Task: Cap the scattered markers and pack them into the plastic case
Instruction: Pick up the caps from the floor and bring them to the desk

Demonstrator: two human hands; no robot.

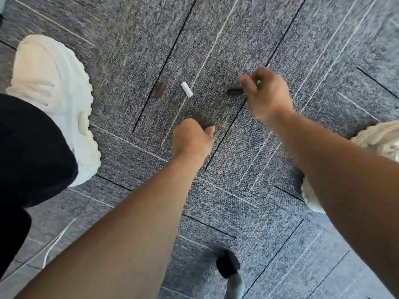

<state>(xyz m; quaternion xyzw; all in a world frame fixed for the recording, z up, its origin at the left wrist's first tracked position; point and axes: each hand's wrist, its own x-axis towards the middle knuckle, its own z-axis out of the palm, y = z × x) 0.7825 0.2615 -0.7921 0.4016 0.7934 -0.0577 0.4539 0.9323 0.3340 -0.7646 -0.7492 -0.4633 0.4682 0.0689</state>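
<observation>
1. a person bends over a grey carpeted floor, both bare arms reaching down toward three loose marker caps lying in a row: a brown cap, a white cap and a black cap.
2. the right hand hovers just beside the black cap, its fingers pinched on what looks like a small olive piece; motion blur keeps it from being named for certain.
3. the left hand hangs nearer the camera, below the white cap, fingers curled under the palm; whether they are clenched on something or on nothing cannot be told.
4. neither the plastic case nor any whole marker is in view; a white shoe stands left of the caps.
5. risk: with the right fingers occupied, taking up the black cap too could squeeze one of the two pieces out, and a round cap would likely roll away.
6. risk: the dark caps sit close in tone to the carpet's black lines, so one could be overlooked or stepped on; a cap could also end up on a marker of the wrong colour.
</observation>
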